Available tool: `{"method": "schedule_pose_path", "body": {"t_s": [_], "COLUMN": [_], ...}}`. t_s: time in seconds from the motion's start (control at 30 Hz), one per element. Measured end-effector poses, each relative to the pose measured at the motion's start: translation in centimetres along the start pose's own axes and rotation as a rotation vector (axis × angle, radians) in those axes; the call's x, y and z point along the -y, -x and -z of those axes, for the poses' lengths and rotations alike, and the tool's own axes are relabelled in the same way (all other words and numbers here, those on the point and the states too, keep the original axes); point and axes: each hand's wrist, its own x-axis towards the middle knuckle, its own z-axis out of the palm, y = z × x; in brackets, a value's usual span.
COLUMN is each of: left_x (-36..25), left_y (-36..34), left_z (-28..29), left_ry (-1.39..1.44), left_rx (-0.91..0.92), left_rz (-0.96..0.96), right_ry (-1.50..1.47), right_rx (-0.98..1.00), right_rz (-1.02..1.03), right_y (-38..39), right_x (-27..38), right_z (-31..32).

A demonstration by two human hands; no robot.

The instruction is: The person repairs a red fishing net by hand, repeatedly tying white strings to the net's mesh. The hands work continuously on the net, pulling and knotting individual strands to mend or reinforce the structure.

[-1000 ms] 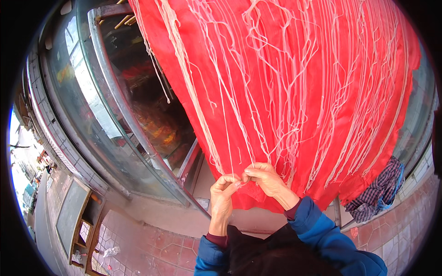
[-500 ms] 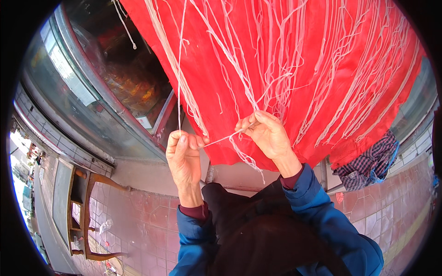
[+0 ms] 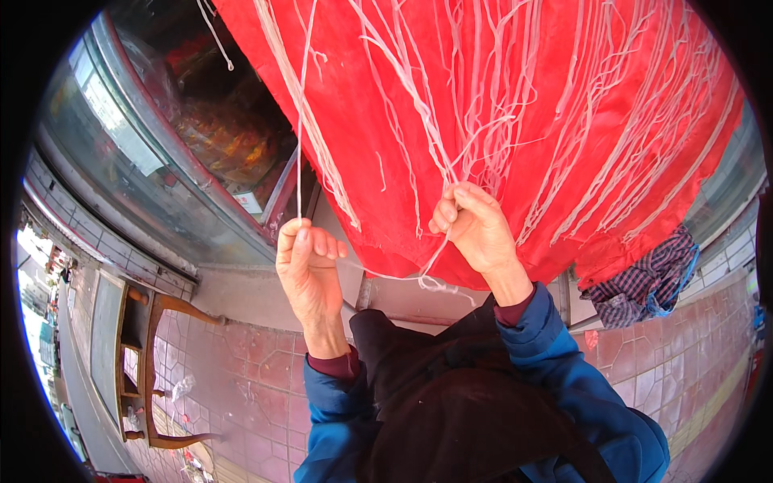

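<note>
While left hand (image 3: 309, 267), right hand (image 3: 481, 233) pinch strings (image 3: 436, 145), red cloth (image 3: 372, 232) behind, checked cloth (image 3: 634, 279) alongside

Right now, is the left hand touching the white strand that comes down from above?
Touching. The head view shows the white strand running straight down to the left hand and meeting its pinched fingers, with no gap visible.

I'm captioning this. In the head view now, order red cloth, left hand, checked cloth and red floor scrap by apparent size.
1. Red cloth
2–3. Left hand, checked cloth: too alike to rank
4. Red floor scrap
</note>
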Motion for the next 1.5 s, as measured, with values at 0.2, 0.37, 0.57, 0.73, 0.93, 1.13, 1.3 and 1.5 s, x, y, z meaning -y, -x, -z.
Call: {"method": "schedule_pose_path", "body": {"t_s": [0.2,0.37,0.57,0.73,0.93,1.13,1.3,1.5], "left_x": [2.2,5.7,6.4,4.3,2.9,0.3,0.6,4.9], "left_y": [1.2,4.1,4.1,3.5,3.3,2.7,2.2,2.7], "left_z": [0.6,1.6,3.4,4.6,5.6,6.6,5.4,6.1], "left_ry": [-0.162,-0.308,-0.194,-0.073,-0.08,-0.26,-0.486,-0.519], "left_rx": [-0.011,-0.071,-0.135,-0.162,-0.279,-0.358,-0.23,-0.093], "left_rz": [0.1,0.242,0.186,0.126,0.062,-0.064,0.043,0.347], "right_ry": [0.325,0.371,0.44,0.162,0.042,0.075,0.482,0.626], "right_rx": [-0.017,-0.004,-0.062,-0.078,-0.148,-0.139,-0.075,0.053], "right_rz": [-0.167,-0.203,-0.232,-0.186,0.034,-0.001,-0.131,-0.247], "right_y": [1.3,2.3,3.2,3.6,4.1,5.4,6.6,7.4], "right_x": [-3.6,-6.4,-7.0,-5.5,-4.3,-2.1,-4.0,-6.7], "right_z": [0.6,1.8,3.4,4.6,5.2,6.0,4.3,2.5]}}
